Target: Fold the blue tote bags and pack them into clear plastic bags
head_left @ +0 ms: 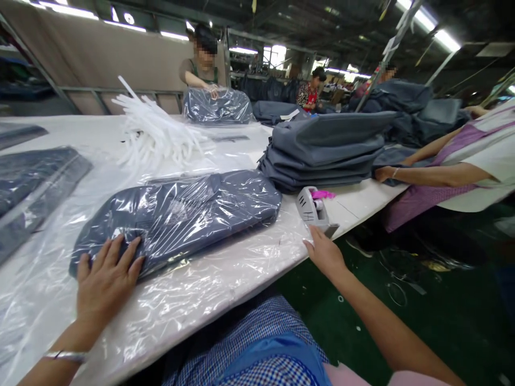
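A folded dark blue garment in a clear plastic bag (181,214) lies on the white table (354,206) in front of me. My left hand (105,279) rests flat on its near left corner, fingers spread. My right hand (324,252) reaches to the table's right edge, fingertips touching the base of a grey tape dispenser (311,209) with a pink roll. Whether the right hand's fingers grip anything is hidden.
Loose clear plastic sheets (209,279) cover the near table. White plastic strips (153,131) are heaped at the back. A stack of folded grey-blue garments (325,150) stands right of centre. A co-worker's arm (434,174) lies beside it; another person handles a bagged garment (217,105) far off.
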Motion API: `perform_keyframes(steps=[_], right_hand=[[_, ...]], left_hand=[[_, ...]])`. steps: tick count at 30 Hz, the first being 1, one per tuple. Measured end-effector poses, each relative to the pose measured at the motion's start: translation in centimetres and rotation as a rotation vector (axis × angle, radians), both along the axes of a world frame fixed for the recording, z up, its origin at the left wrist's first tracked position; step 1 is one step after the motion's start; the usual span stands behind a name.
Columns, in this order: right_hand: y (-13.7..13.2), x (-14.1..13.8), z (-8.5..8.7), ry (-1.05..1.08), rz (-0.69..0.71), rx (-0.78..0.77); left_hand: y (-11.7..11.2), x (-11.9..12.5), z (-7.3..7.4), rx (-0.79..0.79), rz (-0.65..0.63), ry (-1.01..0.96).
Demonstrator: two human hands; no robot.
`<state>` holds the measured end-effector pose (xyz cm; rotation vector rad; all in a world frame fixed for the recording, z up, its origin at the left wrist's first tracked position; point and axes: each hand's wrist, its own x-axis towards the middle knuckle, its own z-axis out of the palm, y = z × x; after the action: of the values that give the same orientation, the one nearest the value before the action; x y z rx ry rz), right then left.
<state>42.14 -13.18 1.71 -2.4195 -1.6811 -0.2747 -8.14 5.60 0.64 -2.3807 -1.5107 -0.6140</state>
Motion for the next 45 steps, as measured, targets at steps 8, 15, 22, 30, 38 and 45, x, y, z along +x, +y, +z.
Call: perform_keyframes(steps=[8, 15, 22, 30, 38, 45], right_hand=[[-0.1, 1.2, 1.1, 0.311, -0.087, -0.038], [-0.7, 1.2, -0.2, 1.432, -0.164, 0.392], [-0.2, 1.2, -1.7, 1.369, -0.242, 0.343], [-0.5, 1.2, -1.5, 1.381, -0.232, 0.622], [-3.7, -4.7, -0.8, 0.12, 0.453, 0.532], [7.8, -8.9, 1.9, -0.071, 0.751, 0.326]], left_hand=[[0.0, -0.1, -0.2, 0.037, -0.018, -0.031], [0.2, -0.1, -0.3, 0.034, -0.009, -0.041], [-0.1, 0.2, 0.0, 0.024, -0.001, -0.042], [0.0, 0.1, -0.1, 0.005, 0.005, -0.052], [0.0, 0.1, -0.2, -0.034, 0.032, -0.055], [0.3, -1.2, -0.6, 0.131, -0.121, 0.054]])
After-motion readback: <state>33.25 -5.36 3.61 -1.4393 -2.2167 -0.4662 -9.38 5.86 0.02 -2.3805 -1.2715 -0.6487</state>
